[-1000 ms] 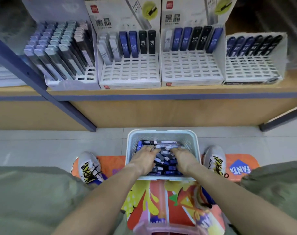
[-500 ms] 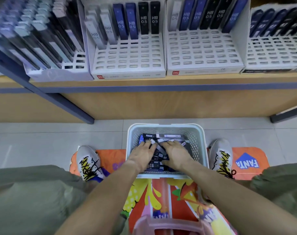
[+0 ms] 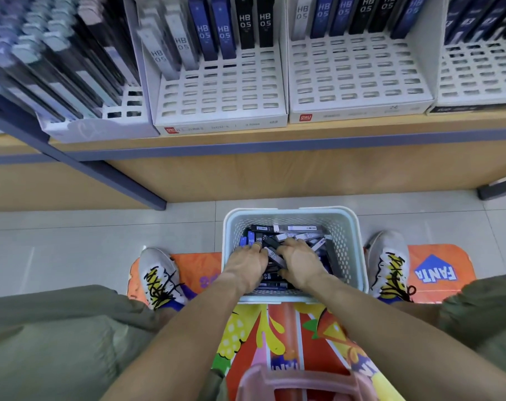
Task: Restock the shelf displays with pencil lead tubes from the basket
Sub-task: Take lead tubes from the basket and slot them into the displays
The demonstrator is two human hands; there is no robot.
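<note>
A white perforated basket stands on the floor between my feet, holding a loose pile of black, blue and grey pencil lead tubes. Both my hands are inside it, palms down. My left hand curls its fingers into the tubes on the left of the pile. My right hand does the same beside it, and a black tube lies between the two. On the shelf above stand white slotted display boxes, one at centre left and one at centre right, each with only a back row of tubes.
A fuller display box stands at the far left and another at the far right. A blue shelf strut slants down to the tiled floor. A colourful mat lies under my shoes, and a pink stool is under me.
My hands have drawn closer together and dug deeper into the pile of tubes. The view has moved nearer to the shelf and basket.
</note>
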